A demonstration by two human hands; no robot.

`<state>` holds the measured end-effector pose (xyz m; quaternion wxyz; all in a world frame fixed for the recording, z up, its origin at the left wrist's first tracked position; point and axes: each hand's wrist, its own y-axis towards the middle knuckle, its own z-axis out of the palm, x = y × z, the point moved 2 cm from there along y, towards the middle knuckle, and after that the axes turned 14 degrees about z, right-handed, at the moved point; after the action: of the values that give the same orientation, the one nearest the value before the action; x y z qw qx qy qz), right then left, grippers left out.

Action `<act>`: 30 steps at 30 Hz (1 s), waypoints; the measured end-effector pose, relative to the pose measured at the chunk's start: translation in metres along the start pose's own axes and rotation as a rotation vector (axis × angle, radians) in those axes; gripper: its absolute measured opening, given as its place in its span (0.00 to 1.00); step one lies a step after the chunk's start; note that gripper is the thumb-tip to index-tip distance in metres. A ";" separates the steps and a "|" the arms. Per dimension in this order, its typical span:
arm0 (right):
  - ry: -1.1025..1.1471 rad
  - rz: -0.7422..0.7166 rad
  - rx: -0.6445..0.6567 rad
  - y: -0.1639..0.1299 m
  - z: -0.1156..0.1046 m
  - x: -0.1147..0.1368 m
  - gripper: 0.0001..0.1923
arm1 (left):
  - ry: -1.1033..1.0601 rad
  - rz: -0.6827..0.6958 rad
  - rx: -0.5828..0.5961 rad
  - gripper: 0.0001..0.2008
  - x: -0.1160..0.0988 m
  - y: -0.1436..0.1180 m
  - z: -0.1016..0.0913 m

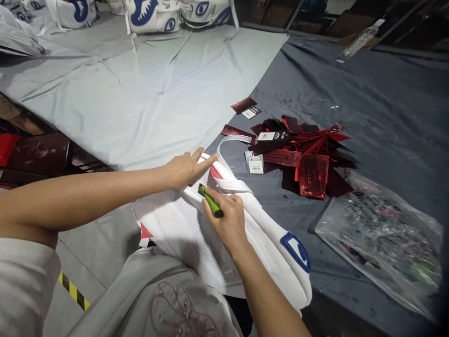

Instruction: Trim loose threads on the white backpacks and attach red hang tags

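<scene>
Right hand (pixel 228 220) is gripping a green tool (pixel 211 201), some kind of pen or cutter, tip pressed down on the white backpack (pixel 196 234), which lies at the near table edge, half over the lap. Left hand (pixel 185 168) holds nothing; it lies flat with fingers spread on the bag's top, looks like it's pinning the fabric so it doesn't slide. A white strap (pixel 231 185) loops just past the bag. Right of the backpack there's a clear plastic bag (pixel 382 243), beyond it a heap of red hang tags (pixel 308 154) within easy reach. Way behind the backpack, more printed bags (pixel 154 16) line the far side.
</scene>
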<state>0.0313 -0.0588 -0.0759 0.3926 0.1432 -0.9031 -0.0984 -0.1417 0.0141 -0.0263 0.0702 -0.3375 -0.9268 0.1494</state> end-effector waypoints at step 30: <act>-0.612 0.029 0.082 0.077 0.028 0.009 0.37 | -0.134 -0.105 -0.056 0.48 0.008 0.003 0.021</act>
<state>-0.0095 0.0125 -0.0664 0.0979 0.1096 -0.9846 -0.0948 -0.1509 0.0172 -0.0473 0.0063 -0.2793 -0.9497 0.1416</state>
